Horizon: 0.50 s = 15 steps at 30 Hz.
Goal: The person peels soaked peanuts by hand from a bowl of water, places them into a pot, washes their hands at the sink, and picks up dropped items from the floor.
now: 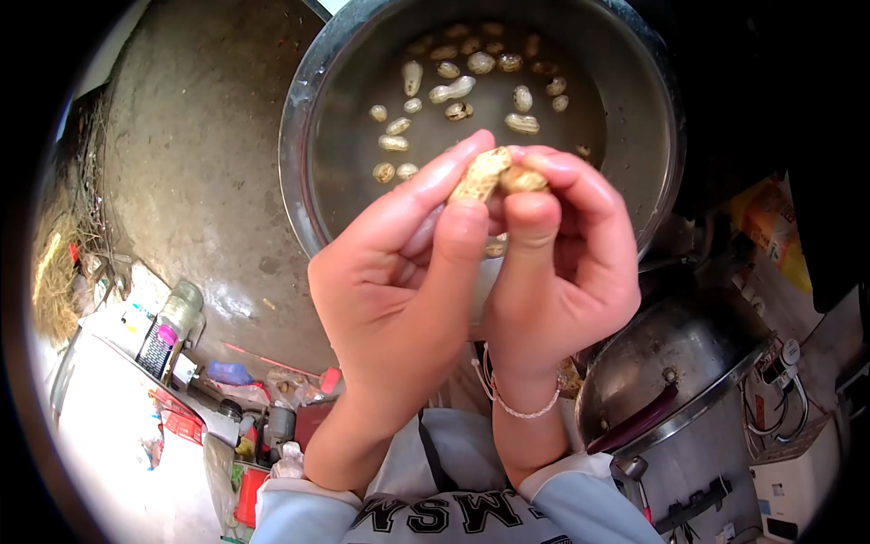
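Observation:
My left hand (390,245) pinches an unshelled peanut (482,175) between thumb and fingertips. In my right hand (575,263), thumb and index finger close on another peanut piece (524,179), touching the first; whether these are two peanuts or halves of one I cannot tell. Both hands are above the near part of a large metal basin (299,150) of murky water. Several peanuts in their shells, such as a pale one (522,124), float there. My forearms and wrists hide part of the basin's near rim.
A big metal wok or lid (671,381) with a dark handle leans at the right. Lower left, a cluttered surface holds a glass jar (181,304), a grater (156,352) and a red container (251,496). Dry straw (56,281) lies at far left, beside the concrete floor (199,136).

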Available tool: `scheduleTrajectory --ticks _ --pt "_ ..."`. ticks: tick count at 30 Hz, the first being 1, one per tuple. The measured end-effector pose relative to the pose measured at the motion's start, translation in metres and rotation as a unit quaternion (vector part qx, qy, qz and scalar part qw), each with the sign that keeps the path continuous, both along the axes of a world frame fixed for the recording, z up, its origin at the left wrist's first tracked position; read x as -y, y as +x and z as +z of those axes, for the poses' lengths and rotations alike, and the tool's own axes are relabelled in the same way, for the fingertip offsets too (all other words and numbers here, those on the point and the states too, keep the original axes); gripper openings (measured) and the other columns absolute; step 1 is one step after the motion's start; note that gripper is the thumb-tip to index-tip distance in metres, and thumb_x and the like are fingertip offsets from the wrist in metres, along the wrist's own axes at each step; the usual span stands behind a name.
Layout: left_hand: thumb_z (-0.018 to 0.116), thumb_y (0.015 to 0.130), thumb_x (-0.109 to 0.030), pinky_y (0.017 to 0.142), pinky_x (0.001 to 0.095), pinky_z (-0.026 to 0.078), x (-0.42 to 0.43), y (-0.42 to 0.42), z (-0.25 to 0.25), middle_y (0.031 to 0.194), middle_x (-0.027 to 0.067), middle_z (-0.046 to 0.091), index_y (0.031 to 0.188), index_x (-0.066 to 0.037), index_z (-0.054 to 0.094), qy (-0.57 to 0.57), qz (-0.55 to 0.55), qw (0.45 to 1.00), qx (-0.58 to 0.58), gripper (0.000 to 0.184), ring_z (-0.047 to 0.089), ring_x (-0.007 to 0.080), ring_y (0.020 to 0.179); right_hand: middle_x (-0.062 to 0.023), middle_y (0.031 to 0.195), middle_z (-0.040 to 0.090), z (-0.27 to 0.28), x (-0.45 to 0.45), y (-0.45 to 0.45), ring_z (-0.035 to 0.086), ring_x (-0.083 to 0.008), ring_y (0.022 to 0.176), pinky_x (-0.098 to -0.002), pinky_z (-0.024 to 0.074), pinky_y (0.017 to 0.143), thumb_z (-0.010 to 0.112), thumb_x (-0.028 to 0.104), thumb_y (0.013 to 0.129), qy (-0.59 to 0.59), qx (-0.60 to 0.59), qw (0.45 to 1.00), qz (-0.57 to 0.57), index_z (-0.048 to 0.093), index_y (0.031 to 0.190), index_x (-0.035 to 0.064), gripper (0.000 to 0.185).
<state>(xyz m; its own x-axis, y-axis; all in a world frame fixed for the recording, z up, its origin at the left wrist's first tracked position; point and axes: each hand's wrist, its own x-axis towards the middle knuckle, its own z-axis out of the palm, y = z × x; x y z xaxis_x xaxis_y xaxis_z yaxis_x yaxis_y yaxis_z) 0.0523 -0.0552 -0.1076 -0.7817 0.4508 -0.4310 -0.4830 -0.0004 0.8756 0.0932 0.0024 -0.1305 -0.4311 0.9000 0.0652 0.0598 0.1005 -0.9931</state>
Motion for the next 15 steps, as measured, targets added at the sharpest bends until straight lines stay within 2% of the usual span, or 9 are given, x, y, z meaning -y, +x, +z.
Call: scheduleTrajectory --ticks 1,3,4,7,11,13,14,15 --pt "0.045 0.085 -0.009 0.069 0.0195 0.048 0.0006 0.0000 0.0013 0.104 0.0130 0.055 0.108 0.007 0.049 0.000 0.001 1.000 0.000 0.028 0.055 0.0106 0.083 -0.0107 0.081 0.058 0.0032 -0.0002 0.0008 0.055 -0.0104 0.065 -0.0183 0.0457 0.057 0.061 0.009 0.076 0.000 0.000 1.000 0.001 0.057 0.083 -0.0049 0.017" --pt "0.046 0.085 -0.011 0.069 0.0202 0.048 0.0028 -0.0015 0.0038 0.105 0.0136 0.054 0.109 0.007 0.048 0.013 -0.031 0.999 -0.017 0.030 0.055 0.0119 0.084 -0.0102 0.082 0.057 0.0081 -0.0016 0.0013 0.054 -0.0092 0.066 -0.0178 0.0456 0.056 0.061 0.007 0.076 -0.079 -0.013 0.997 0.002 0.056 0.085 -0.0057 0.016" --pt "0.046 0.085 -0.011 0.069 0.0202 0.048 0.0035 -0.0019 0.0031 0.105 0.0136 0.054 0.109 0.007 0.048 0.013 -0.031 0.999 -0.017 0.030 0.055 0.0119 0.084 -0.0104 0.082 0.059 0.0031 -0.0011 0.0017 0.055 -0.0081 0.065 -0.0151 0.0438 0.057 0.058 0.008 0.078 -0.043 -0.024 0.999 0.016 0.053 0.090 -0.0043 0.018" --pt "0.046 0.086 -0.012 0.069 0.0203 0.048 0.0047 -0.0016 0.0017 0.106 0.0146 0.054 0.110 0.007 0.047 0.025 -0.023 0.999 -0.015 0.031 0.055 0.0134 0.085 -0.0118 0.085 0.058 0.0060 0.0004 0.0033 0.055 -0.0102 0.070 -0.0174 0.0447 0.062 0.059 0.010 0.078 -0.078 -0.028 0.996 0.022 0.053 0.089 -0.0048 0.020" --pt "0.045 0.086 -0.015 0.069 0.0211 0.048 0.0035 -0.0011 0.0028 0.103 0.0151 0.054 0.109 0.009 0.047 0.016 -0.011 1.000 0.003 0.033 0.056 0.0144 0.085 -0.0141 0.091 0.056 0.0008 -0.0058 0.0069 0.054 -0.0151 0.081 -0.0233 0.0445 0.072 0.060 0.012 0.077 0.092 0.001 0.990 0.112 0.054 0.087 -0.0051 0.021" --pt "0.044 0.087 -0.017 0.070 0.0219 0.048 0.0047 -0.0028 0.0048 0.102 0.0153 0.054 0.109 0.009 0.047 0.010 -0.017 1.000 0.016 0.034 0.056 0.0149 0.084 -0.0130 0.090 0.057 0.0020 -0.0021 0.0065 0.055 -0.0132 0.077 -0.0206 0.0447 0.066 0.060 0.012 0.078 0.017 -0.002 0.998 0.066 0.054 0.086 -0.0047 0.019" --pt "0.043 0.087 -0.018 0.071 0.0226 0.048 0.0051 -0.0038 0.0062 0.101 0.0153 0.054 0.109 0.010 0.046 0.017 -0.012 0.997 0.068 0.035 0.056 0.0155 0.085 -0.0122 0.088 0.057 0.0043 -0.0002 0.0072 0.055 -0.0110 0.072 -0.0177 0.0441 0.061 0.059 0.011 0.078 -0.015 0.011 0.998 0.052 0.054 0.086 -0.0047 0.018" --pt "0.041 0.088 -0.019 0.072 0.0233 0.047 0.0054 -0.0050 0.0068 0.099 0.0154 0.055 0.109 0.010 0.046 0.024 -0.007 0.992 0.120 0.036 0.056 0.0162 0.085 -0.0122 0.088 0.057 0.0053 0.0005 0.0054 0.055 -0.0110 0.072 -0.0177 0.0441 0.061 0.059 0.011 0.078 -0.014 0.011 0.998 0.053 0.054 0.086 -0.0047 0.018"
